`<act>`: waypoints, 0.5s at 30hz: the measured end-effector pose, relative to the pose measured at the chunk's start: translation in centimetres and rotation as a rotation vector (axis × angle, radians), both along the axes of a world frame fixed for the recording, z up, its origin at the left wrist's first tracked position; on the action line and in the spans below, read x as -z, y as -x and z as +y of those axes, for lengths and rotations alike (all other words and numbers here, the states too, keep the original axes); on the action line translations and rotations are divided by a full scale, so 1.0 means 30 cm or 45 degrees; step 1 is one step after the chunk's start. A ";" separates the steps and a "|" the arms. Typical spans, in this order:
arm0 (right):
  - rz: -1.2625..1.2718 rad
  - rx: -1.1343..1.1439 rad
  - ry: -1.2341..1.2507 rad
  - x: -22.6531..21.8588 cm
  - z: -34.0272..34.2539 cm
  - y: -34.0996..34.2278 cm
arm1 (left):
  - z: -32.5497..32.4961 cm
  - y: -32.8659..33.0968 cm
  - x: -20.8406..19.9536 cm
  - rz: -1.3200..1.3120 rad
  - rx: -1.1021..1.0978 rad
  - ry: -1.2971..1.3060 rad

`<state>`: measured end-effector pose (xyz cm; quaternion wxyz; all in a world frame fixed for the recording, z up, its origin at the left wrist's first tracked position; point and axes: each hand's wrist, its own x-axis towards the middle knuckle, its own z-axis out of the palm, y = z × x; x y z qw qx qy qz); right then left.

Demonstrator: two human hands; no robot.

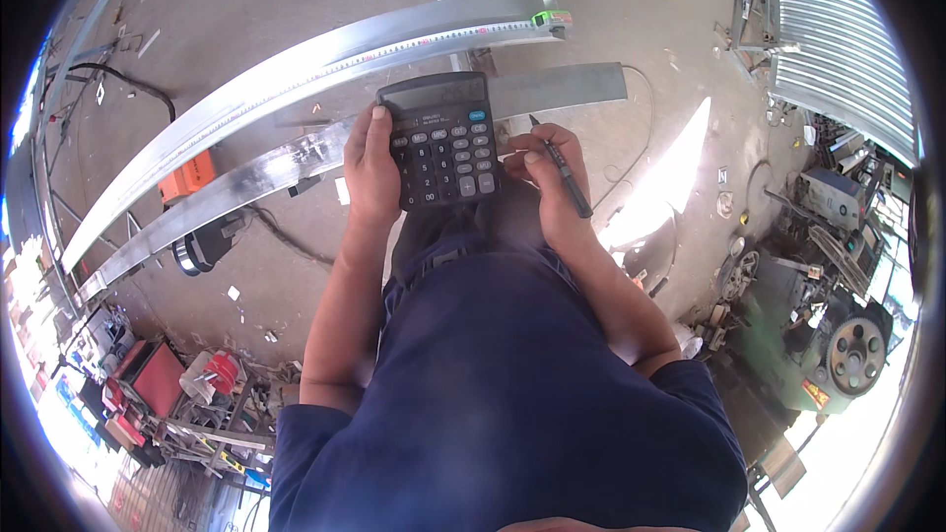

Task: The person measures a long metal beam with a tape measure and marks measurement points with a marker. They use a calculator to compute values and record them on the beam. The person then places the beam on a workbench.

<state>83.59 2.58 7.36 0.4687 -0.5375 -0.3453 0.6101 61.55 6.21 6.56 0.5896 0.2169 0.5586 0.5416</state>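
Note:
A black desk calculator is held up in front of me, its keys and grey display facing up. My left hand grips its left side, thumb along the front edge. My right hand is at the calculator's right side, with a dark marker pen between thumb and fingers, tilted across the hand. Beyond the calculator lies a long silvery metal profile. Along it stretches a tape measure blade, its green case at the right end. A second metal bar passes behind the calculator.
An orange box and a dark power tool sit on the floor at left. Red bins and a bucket crowd the lower left. At right stand a green machine with a wheel and corrugated sheets.

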 end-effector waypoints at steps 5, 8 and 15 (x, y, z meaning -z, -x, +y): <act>-0.009 0.058 -0.019 -0.004 0.019 0.000 | -0.014 0.014 0.029 0.026 -0.002 0.034; -0.027 0.030 -0.035 -0.017 0.053 -0.018 | -0.004 0.001 0.041 -0.033 -0.036 0.024; -0.070 0.051 -0.074 0.015 0.197 -0.092 | 0.066 -0.032 0.127 0.014 -0.007 0.092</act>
